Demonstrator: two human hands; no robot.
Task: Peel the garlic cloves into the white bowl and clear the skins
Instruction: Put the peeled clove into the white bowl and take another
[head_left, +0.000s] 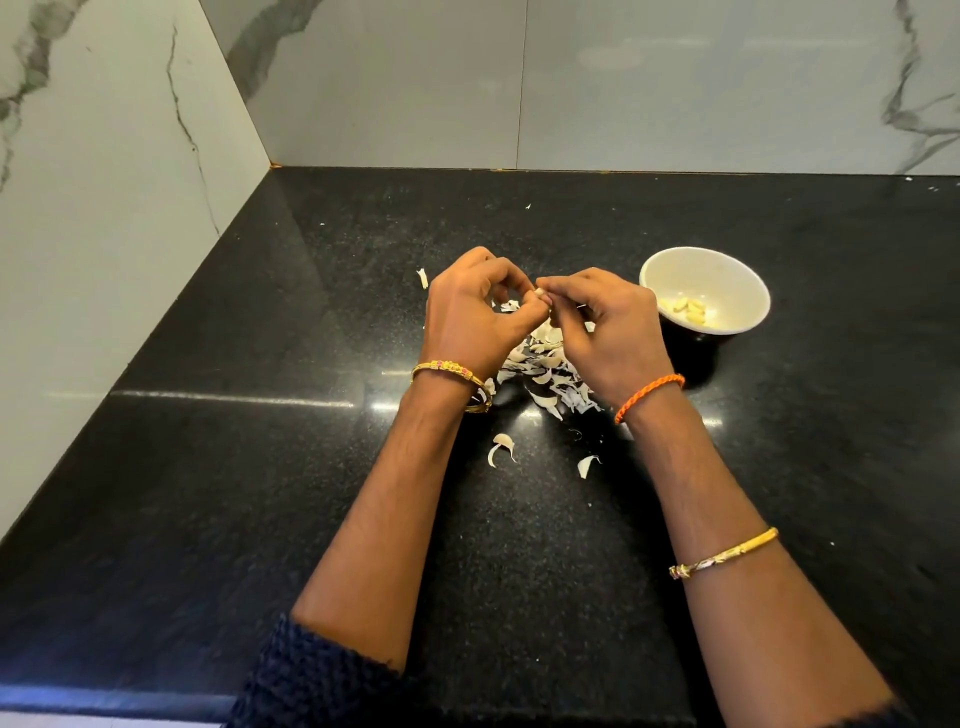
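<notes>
Both hands work above the skin pile (543, 371), so peelings drop onto one patch of counter (260, 415). Left hand (467, 317) and right hand (608, 332), fingers curled, pinch one garlic clove (540, 295), apparently part-skinned. White bowl (705, 291), just right, holds peeled cloves (688, 310).

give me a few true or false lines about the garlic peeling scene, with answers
1. The white bowl holds peeled cloves. True.
2. The bowl sits to the left of the left hand. False: it sits to the right of the right hand.
3. Both hands pinch one garlic clove between them. True.
4. The skins are already cleared off the counter. False: a pile lies under the hands.
5. The counter is white marble. False: it is black; the walls are marbled white.
</notes>
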